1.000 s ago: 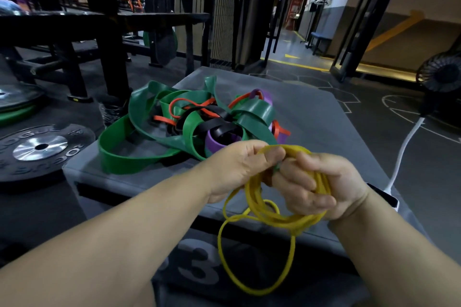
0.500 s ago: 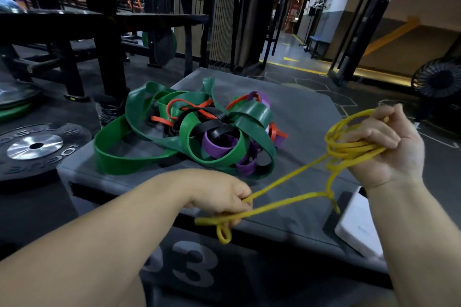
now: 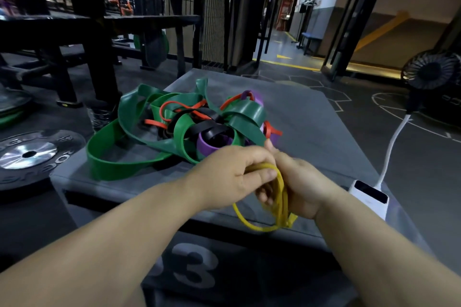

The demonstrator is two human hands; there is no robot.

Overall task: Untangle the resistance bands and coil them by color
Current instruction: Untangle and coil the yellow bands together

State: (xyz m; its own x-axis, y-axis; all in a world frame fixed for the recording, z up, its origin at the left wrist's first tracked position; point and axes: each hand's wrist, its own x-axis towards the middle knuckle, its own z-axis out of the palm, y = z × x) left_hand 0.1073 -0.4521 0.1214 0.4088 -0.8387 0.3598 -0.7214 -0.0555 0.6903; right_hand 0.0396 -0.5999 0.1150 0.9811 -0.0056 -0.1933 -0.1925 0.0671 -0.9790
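left hand (image 3: 232,177) and right hand (image 3: 296,187) both grip the yellow band (image 3: 281,194) above the near edge of the surface (image 3: 311,119). if one grip slips, the coil may spring open and tangle again.

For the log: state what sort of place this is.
Probably a gym: a weight plate, tangled resistance bands on a numbered jump box, and a metal rack behind.

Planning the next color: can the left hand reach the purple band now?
Probably not freely: the left hand grips the yellow band, and a green band and a black band cross the purple band.
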